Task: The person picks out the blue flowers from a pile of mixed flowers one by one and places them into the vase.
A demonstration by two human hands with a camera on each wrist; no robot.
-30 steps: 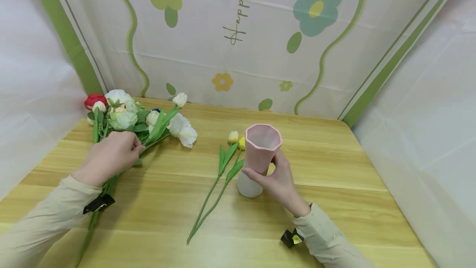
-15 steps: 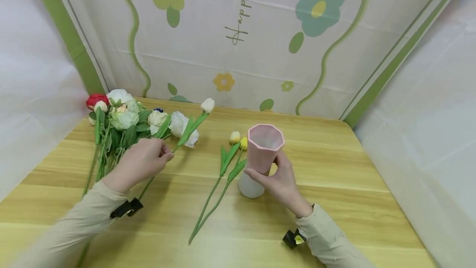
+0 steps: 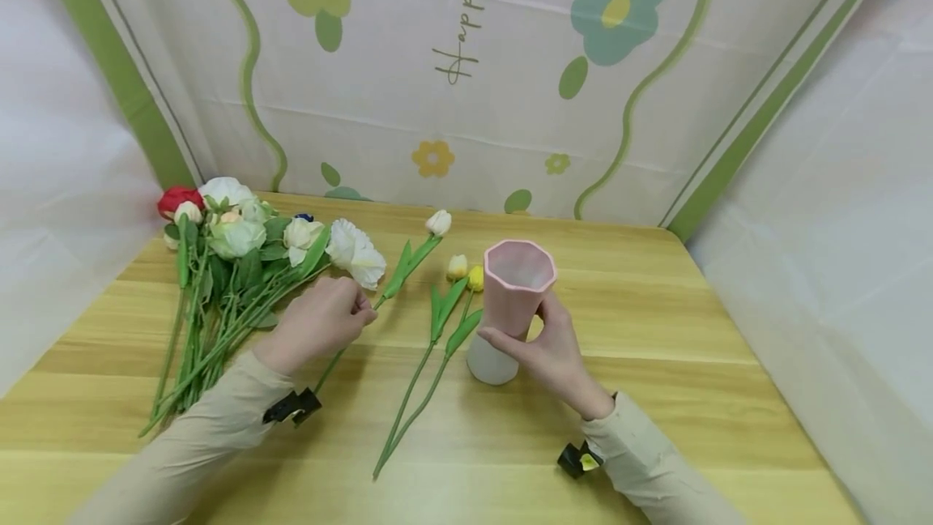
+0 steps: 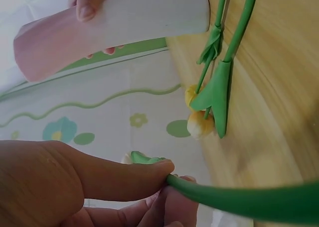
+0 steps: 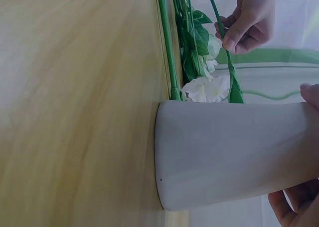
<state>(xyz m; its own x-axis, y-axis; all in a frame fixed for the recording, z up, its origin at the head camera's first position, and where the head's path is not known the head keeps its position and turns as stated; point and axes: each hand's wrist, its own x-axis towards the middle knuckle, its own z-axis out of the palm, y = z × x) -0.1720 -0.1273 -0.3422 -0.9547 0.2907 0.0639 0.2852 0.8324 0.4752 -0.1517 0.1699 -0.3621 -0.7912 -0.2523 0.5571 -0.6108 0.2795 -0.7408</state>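
My left hand (image 3: 325, 322) pinches the green stem of a white tulip (image 3: 439, 223) between thumb and fingers. In the left wrist view the stem (image 4: 239, 199) runs out to the right from the thumb tip. A pink and white vase (image 3: 513, 298) stands upright on the table, and my right hand (image 3: 548, 351) grips it around the middle from the right. The white base of the vase (image 5: 234, 147) rests on the wood in the right wrist view. Between my hands lie two tulips, a yellow one (image 3: 476, 279) and a cream one (image 3: 457, 267), stems toward me.
A pile of artificial flowers lies on the left, with a red bloom (image 3: 179, 201), a large white bloom (image 3: 356, 254) and several green stems (image 3: 219, 339). A printed cloth (image 3: 466, 120) hangs behind the wooden table (image 3: 656, 428), with white cloth walls on both sides.
My left hand has drawn the white tulip out of the pile and carried it right, toward the two tulips. My right hand has stayed on the vase.
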